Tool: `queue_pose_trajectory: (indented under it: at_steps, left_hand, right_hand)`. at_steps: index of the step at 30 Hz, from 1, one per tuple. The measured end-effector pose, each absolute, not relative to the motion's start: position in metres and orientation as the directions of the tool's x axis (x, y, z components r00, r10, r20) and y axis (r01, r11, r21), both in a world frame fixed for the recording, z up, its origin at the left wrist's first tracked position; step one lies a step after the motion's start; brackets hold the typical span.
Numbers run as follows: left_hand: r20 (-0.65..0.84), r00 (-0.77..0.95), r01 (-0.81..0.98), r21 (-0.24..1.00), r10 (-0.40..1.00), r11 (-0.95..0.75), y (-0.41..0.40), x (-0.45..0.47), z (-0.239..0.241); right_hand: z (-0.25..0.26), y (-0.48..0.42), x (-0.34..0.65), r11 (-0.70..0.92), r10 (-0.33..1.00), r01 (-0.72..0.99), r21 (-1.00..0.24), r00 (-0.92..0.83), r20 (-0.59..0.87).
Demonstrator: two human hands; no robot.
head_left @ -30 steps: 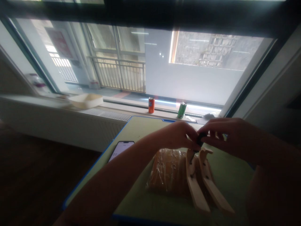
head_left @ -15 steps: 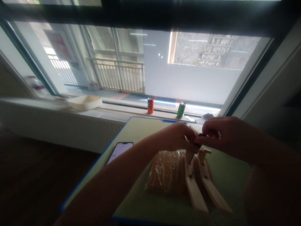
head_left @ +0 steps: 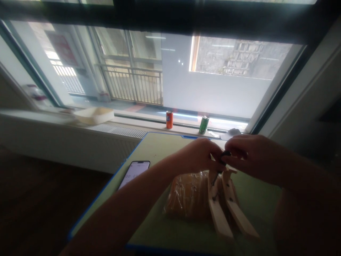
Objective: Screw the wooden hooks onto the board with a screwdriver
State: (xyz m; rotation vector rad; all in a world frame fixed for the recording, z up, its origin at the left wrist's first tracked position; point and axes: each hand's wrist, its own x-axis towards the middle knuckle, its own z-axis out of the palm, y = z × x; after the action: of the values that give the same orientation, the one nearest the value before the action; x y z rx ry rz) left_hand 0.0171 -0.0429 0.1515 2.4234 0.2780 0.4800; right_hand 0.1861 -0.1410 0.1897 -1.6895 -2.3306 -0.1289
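Note:
Two long pale wooden pieces (head_left: 223,209) stand side by side on the green table (head_left: 157,227), their upper ends under my hands. My left hand (head_left: 198,156) is closed around the top of the left piece. My right hand (head_left: 246,156) pinches the black handle of a small screwdriver (head_left: 222,158), whose thin shaft points down between the pieces. A clear plastic bag of wooden parts (head_left: 188,193) lies just left of the pieces.
A phone (head_left: 134,172) with its screen lit lies on the table's left side. On the windowsill behind stand an orange can (head_left: 169,119) and a green can (head_left: 204,124), with a white tray (head_left: 93,115) further left. The table has a blue edge.
My right hand has shifted a little on the screwdriver handle, fingers turning. Both hands and the wooden pieces stay in nearly the same place; the view has tilted slightly.

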Motion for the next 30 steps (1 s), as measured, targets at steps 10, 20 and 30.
queue_pose_trajectory:
  at_steps: [10,20,30]
  left_hand:
    - [0.308,0.908,0.058,0.576,0.282,-0.816,-0.044,0.015,0.154]
    - [0.254,0.946,-0.033,0.696,0.203,-0.717,-0.036,0.02,0.143]
    - [0.23,0.901,0.11,0.7,0.368,-0.706,-0.042,0.026,0.138]
  right_hand:
    - [0.184,-0.138,0.183,0.265,0.936,0.96,-0.087,-0.234,0.264]
    - [0.145,-0.144,0.185,0.558,0.744,0.711,-0.428,-0.199,0.638]
    - [0.093,-0.131,0.191,0.488,0.782,0.417,-0.767,0.182,0.597]
